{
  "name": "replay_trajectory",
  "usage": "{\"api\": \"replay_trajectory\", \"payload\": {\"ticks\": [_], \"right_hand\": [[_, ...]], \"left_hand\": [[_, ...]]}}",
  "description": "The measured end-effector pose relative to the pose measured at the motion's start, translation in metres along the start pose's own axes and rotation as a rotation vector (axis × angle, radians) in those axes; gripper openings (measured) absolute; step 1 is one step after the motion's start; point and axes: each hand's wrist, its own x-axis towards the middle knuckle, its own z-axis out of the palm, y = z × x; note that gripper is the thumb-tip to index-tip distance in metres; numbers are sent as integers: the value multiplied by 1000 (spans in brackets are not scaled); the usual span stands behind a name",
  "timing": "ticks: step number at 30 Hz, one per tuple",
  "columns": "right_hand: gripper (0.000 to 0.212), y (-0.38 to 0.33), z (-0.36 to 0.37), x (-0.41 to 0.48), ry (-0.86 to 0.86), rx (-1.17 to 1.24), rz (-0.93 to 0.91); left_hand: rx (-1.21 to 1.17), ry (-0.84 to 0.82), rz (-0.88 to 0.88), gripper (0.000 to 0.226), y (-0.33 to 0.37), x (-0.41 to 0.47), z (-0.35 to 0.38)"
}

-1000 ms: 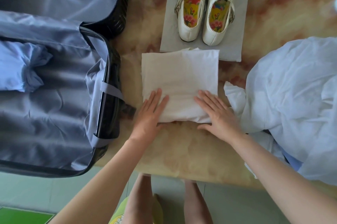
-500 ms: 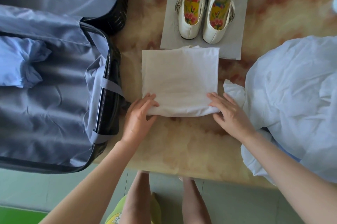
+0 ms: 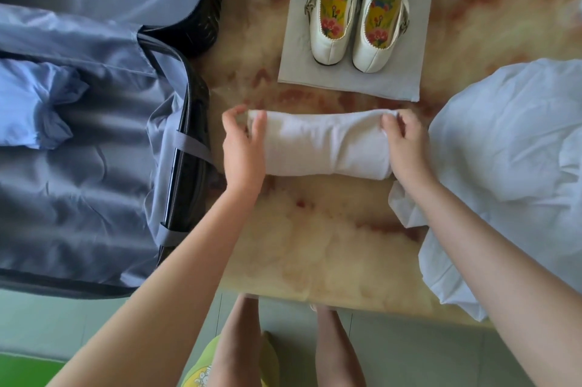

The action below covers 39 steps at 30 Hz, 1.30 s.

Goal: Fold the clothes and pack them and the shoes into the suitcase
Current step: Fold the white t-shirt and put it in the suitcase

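A white garment (image 3: pixel 324 144) lies on the marbled table, doubled over into a narrow band. My left hand (image 3: pixel 242 144) grips its left end, fingers curled over the far edge. My right hand (image 3: pixel 406 144) grips its right end the same way. The open suitcase (image 3: pixel 185 140) with grey-blue lining lies at the left, and a folded blue garment (image 3: pixel 34 103) sits inside it. A pair of white strap shoes (image 3: pixel 356 8) with flowered insoles stands on a grey sheet (image 3: pixel 346 84) behind the white garment.
A loose heap of pale blue-white clothes (image 3: pixel 510 147) covers the right side of the table and hangs over its front edge. The table's near edge (image 3: pixel 315 298) runs below my arms, with my legs and the green floor beneath.
Both hands slid from flat on the white garment to its near corners, gripped them and carried the near half over onto the far half, so the square became a narrow band.
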Motion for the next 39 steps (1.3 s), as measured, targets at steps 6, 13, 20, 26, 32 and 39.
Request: {"api": "replay_trajectory", "payload": {"ticks": [6, 13, 20, 26, 32, 39], "right_hand": [[62, 6, 5, -11, -108, 129, 218], [65, 32, 8, -28, 6, 97, 134], [62, 33, 4, -23, 5, 1, 12], [72, 40, 13, -33, 49, 39, 67], [67, 47, 9, -50, 71, 144, 116], [61, 49, 11, -61, 185, 167, 130]], "left_hand": [[75, -239, -152, 96, -5, 14, 1], [197, -118, -59, 50, -32, -9, 0], [213, -31, 88, 17, -25, 17, -2], [202, -51, 80, 11, -41, -14, -9], [227, -62, 51, 25, -43, -28, -3], [226, 36, 49, 23, -44, -37, -1]]}}
